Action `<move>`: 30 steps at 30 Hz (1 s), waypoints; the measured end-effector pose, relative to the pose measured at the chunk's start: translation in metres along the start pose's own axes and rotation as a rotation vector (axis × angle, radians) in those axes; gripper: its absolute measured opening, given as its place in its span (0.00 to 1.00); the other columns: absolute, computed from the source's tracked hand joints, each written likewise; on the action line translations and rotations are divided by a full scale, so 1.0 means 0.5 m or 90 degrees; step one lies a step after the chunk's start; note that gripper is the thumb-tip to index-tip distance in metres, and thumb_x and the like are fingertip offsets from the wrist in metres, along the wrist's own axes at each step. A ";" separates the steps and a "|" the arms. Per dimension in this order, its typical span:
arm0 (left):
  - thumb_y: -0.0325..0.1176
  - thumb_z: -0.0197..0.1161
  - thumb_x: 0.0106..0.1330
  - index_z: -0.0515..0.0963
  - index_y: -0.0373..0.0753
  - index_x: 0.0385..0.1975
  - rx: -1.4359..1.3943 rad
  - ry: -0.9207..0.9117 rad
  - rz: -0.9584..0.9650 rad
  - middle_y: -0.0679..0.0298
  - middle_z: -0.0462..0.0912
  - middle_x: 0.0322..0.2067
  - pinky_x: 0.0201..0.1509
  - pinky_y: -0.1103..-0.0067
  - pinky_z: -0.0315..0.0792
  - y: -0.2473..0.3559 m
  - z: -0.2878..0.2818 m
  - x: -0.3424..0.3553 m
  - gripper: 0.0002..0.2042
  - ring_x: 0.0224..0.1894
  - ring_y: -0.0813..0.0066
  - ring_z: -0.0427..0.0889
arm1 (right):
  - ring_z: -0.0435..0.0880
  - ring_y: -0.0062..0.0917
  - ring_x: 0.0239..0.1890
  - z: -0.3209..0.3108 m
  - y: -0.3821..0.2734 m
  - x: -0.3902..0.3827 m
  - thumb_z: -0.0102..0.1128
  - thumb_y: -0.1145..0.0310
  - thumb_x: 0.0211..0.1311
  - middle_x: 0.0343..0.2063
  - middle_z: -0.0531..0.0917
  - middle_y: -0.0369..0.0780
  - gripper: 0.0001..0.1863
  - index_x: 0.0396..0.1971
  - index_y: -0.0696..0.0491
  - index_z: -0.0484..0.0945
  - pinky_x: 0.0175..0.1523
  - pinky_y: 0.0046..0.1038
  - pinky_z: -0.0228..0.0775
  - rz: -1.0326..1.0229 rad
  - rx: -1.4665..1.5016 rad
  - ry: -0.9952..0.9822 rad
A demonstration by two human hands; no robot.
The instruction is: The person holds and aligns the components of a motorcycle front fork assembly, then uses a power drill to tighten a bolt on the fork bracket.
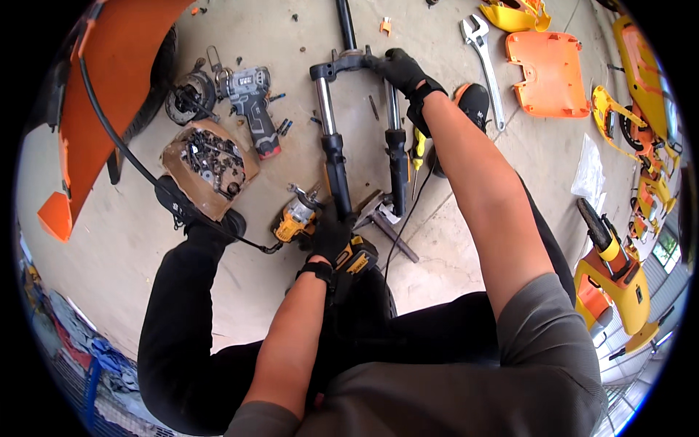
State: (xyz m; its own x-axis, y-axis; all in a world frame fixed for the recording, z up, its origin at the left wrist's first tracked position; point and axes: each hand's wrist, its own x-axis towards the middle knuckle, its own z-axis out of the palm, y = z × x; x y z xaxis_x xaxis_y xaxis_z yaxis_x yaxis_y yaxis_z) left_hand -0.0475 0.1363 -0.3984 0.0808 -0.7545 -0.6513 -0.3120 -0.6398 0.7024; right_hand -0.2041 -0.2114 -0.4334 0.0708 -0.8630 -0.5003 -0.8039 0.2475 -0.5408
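1. Fork [333,149]: qty 1, betw. both hands, over floor [284,44].
2. Grey pwr tool [250,105], yellow pwr tool [294,221], adj. wrench [483,67]: qty 1 ea.
3. R hand [400,71]: fingers curled on fork crown [333,69], R end hidden.
4. L hand [333,237]: at L leg's lower end; fingers obscured, grip can't tell.
5. Box [206,198]: qty 1; fasteners [212,160] too jumbled to count.

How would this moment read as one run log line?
Left hand: at black fork, lower left end | right hand: gripping fork's top, right end | nearby: yellow cordless tool, grey cordless tool, cardboard hardware box
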 end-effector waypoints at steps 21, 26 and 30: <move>0.31 0.65 0.57 0.75 0.32 0.39 -0.076 -0.022 -0.014 0.57 0.82 0.26 0.27 0.76 0.74 -0.034 0.007 0.014 0.13 0.23 0.71 0.81 | 0.78 0.20 0.20 0.104 0.242 -0.556 0.63 0.57 0.60 0.23 0.83 0.38 0.16 0.38 0.56 0.81 0.27 0.27 0.71 0.211 -0.013 -0.143; 0.36 0.67 0.54 0.78 0.33 0.38 -0.073 -0.059 -0.095 0.51 0.84 0.33 0.41 0.69 0.74 0.013 -0.013 0.001 0.16 0.36 0.57 0.83 | 0.80 0.20 0.21 0.129 0.276 -0.565 0.60 0.58 0.62 0.23 0.82 0.38 0.16 0.39 0.55 0.80 0.26 0.24 0.73 0.227 0.058 -0.149; 0.37 0.67 0.54 0.78 0.33 0.36 -0.078 -0.043 -0.064 0.53 0.84 0.29 0.37 0.71 0.74 0.013 -0.018 -0.001 0.15 0.31 0.62 0.83 | 0.80 0.20 0.22 0.110 0.250 -0.558 0.59 0.58 0.63 0.23 0.82 0.38 0.15 0.40 0.54 0.80 0.27 0.25 0.73 0.193 0.056 -0.176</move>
State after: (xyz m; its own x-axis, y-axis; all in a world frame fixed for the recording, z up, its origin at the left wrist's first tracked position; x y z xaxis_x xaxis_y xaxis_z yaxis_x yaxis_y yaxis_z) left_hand -0.0411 0.1312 -0.3910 0.0408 -0.6763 -0.7355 -0.1874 -0.7282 0.6592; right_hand -0.2918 0.0846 -0.3988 0.0047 -0.5972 -0.8021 -0.7606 0.5186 -0.3905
